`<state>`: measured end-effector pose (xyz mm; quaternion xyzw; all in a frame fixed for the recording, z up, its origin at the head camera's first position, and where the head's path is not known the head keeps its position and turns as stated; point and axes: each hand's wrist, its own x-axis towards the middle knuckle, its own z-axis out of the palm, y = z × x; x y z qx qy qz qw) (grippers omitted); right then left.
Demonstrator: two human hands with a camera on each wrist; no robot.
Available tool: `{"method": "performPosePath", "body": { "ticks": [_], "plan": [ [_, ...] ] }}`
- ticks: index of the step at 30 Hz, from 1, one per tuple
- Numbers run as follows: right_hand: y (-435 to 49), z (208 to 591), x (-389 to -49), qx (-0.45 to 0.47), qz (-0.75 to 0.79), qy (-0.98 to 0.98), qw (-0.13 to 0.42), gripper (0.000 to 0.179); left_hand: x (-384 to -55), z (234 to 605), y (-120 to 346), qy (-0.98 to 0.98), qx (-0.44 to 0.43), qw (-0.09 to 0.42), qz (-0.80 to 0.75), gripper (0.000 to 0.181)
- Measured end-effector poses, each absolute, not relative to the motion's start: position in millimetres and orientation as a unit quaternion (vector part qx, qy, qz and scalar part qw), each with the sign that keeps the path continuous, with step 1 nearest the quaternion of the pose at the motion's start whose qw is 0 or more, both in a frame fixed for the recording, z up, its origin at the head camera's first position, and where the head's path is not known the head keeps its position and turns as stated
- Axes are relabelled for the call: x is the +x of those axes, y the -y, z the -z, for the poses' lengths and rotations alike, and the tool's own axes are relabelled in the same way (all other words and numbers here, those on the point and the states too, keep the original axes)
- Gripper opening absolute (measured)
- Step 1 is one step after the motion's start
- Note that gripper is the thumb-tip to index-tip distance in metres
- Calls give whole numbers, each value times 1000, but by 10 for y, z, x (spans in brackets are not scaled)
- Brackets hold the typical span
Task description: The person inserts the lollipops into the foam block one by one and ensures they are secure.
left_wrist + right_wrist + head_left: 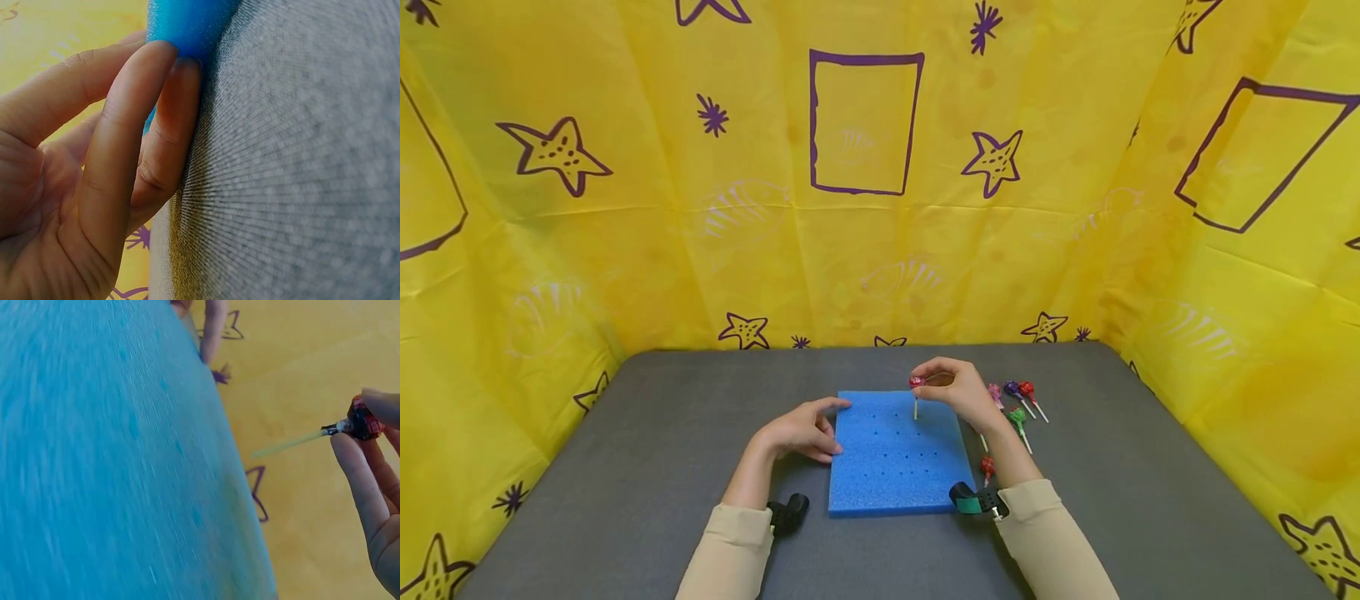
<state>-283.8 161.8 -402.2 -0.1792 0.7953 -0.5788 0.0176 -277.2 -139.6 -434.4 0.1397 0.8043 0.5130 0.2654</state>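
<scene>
Nearest us, two sleeves (730,546), then a black L wrist mount (788,515) & R wrist mount (972,498). Next the foam (895,496), blue, flat on the table (647,467), rows of small holes in its top. L hand (805,431) is at its left edge, fingers bent & loosely spread, thumb & a fingertip touching foam; no firm grip we can make out. If that touch is too light, we'd guess the foam could slide under a push.

R hand (958,393) is over the foam's far part, thumb & fingers pinching the pop (917,382) by its wrapped head. Stick points down, tip clear of the foam in the R wrist view; can't tell if it lines up w/ a hole. Off-line + too much force, it could bend or tear foam, we reckon; a round, slick head might also twist in the pinch.

Right of the foam: near red pop (987,467), green pop (1018,416), then pink pop (995,393), purple pop (1012,388) & far red pop (1027,388). R forearm passes close by, so a low sleeve might knock one. Behind all, yellow cloth (865,275) w/ purple stars.
</scene>
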Motion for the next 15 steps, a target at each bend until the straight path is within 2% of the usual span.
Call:
{"method": "performPosePath", "body": {
  "ticks": [15],
  "plan": [
    [-1202,4176,-2946,-181,608,-773,8,29,-2787,4349,1377,-813,116,265,-505,75]
  ]
}}
